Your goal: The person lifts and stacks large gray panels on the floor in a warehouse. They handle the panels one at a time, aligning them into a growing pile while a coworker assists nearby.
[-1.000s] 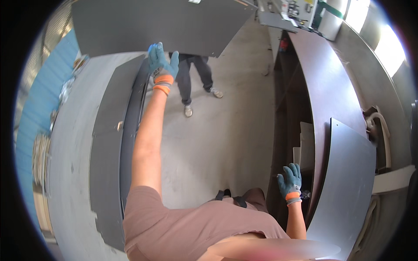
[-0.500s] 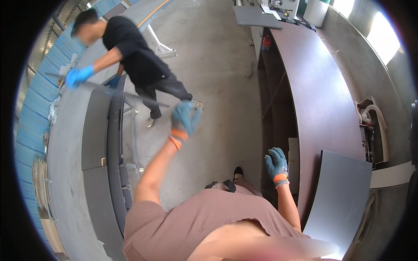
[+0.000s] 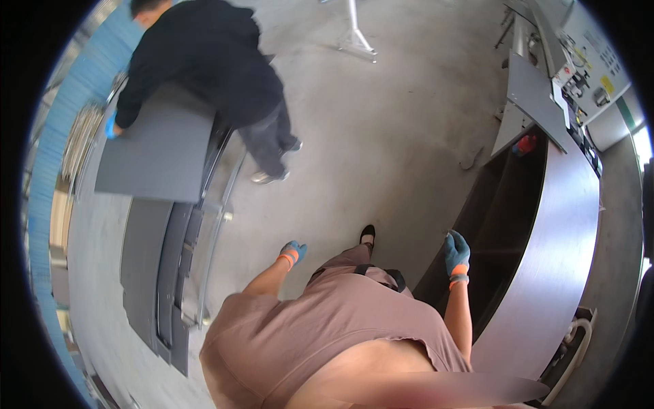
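left hand (image 3: pixel 293 253): blue glove with orange cuff, hanging low by the hip, fingers curled loosely, holding nothing. Bare concrete floor (image 3: pixel 381 136) under it.
right hand (image 3: pixel 457 255): same kind of glove, raised at the near edge of the brown shelf unit (image 3: pixel 545 273). Fingers together, slightly bent, empty. Touching the edge or just off it: cannot tell.
brown shelf unit: long, dark open compartments face the floor, flat top runs along the right side.
foot: the person's black shoe (image 3: pixel 368 234) on the floor between the two hands.
grey panel (image 3: pixel 160 146): flat sheet lying on the grey machine table (image 3: pixel 157 273) to the left, well apart from both hands.
other person (image 3: pixel 211 75): dark clothes, bent over the grey panel, blue-gloved hand (image 3: pixel 111 127) on its far edge.
far right: grey cabinet with a control panel (image 3: pixel 579 54), beyond the shelf unit.
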Demonstrator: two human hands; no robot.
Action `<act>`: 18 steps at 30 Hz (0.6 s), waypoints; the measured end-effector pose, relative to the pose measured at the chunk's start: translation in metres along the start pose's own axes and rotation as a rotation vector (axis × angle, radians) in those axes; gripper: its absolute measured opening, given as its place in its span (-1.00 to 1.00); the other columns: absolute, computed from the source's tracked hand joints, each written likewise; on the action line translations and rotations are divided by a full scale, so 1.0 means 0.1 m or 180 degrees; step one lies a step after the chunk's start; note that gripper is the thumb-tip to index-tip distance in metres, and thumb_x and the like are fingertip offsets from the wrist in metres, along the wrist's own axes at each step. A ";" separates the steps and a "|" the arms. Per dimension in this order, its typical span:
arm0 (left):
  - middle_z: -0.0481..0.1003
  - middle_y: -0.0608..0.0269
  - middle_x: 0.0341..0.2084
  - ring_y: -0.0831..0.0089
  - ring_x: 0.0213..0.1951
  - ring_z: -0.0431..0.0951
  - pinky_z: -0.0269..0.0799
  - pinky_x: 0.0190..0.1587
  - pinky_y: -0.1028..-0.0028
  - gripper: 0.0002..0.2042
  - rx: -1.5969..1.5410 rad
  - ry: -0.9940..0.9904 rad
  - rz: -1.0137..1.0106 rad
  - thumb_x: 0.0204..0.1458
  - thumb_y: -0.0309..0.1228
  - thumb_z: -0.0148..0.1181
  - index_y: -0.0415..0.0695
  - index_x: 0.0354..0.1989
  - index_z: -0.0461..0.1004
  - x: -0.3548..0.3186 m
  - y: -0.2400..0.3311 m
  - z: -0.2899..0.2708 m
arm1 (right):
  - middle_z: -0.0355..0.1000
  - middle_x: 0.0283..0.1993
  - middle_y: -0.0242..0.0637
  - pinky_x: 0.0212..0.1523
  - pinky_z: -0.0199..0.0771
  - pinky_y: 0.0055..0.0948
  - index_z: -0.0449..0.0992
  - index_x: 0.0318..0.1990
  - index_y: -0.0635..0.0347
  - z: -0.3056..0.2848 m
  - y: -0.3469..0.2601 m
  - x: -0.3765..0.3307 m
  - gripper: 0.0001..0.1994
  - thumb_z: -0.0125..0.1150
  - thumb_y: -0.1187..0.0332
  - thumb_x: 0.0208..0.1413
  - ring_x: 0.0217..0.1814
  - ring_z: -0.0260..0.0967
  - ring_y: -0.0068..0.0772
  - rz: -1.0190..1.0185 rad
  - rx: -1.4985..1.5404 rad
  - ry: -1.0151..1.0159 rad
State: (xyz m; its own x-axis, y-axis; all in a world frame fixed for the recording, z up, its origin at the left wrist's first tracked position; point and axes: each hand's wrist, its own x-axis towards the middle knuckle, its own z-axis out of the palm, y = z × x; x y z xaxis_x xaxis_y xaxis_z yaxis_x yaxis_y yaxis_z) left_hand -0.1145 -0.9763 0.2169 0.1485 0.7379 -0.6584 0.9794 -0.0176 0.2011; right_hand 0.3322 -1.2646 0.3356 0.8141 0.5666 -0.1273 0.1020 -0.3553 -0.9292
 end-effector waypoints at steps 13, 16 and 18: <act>0.56 0.15 -0.42 0.38 -0.35 0.49 0.45 -0.20 0.32 -0.61 -0.1199 -0.0021 0.1811 0.14 -0.09 0.17 -0.26 -0.24 0.54 1.75 3.36 -1.13 | 0.39 -0.30 -0.54 -0.21 0.34 -0.56 0.57 -0.01 0.09 -0.83 -0.48 3.93 -0.59 0.35 0.04 0.09 -0.30 0.29 -0.64 0.0749 0.1114 0.1033; 0.57 0.11 -0.42 0.36 -0.37 0.50 0.45 -0.21 0.30 -0.62 -0.1336 0.0055 0.1745 0.13 -0.09 0.17 -0.26 -0.27 0.54 2.04 3.86 -1.13 | 0.36 -0.33 -0.56 -0.15 0.34 -0.42 0.57 -0.03 -0.01 -1.22 -0.45 4.96 -0.55 0.37 -0.07 0.03 -0.31 0.29 -0.59 0.1116 0.2024 0.1158; 0.57 0.15 -0.39 0.41 -0.35 0.48 0.44 -0.20 0.33 -0.62 -0.1195 -0.0168 0.1567 0.13 -0.10 0.17 -0.25 -0.23 0.55 2.18 4.24 -1.11 | 0.33 -0.11 -0.49 0.10 0.17 -0.31 0.49 0.10 -0.09 -1.53 -0.30 5.63 -0.59 0.12 -0.02 0.16 -0.06 0.20 -0.49 0.0948 0.2960 0.1061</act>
State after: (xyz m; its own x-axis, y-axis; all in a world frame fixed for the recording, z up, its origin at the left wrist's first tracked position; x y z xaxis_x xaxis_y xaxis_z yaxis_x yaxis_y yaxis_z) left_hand 0.3181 -0.7480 0.2398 0.5864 0.6691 -0.4565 0.6808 -0.1019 0.7253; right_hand 0.8748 -1.0487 0.3444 0.8656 0.2645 -0.4252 -0.4969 0.3483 -0.7949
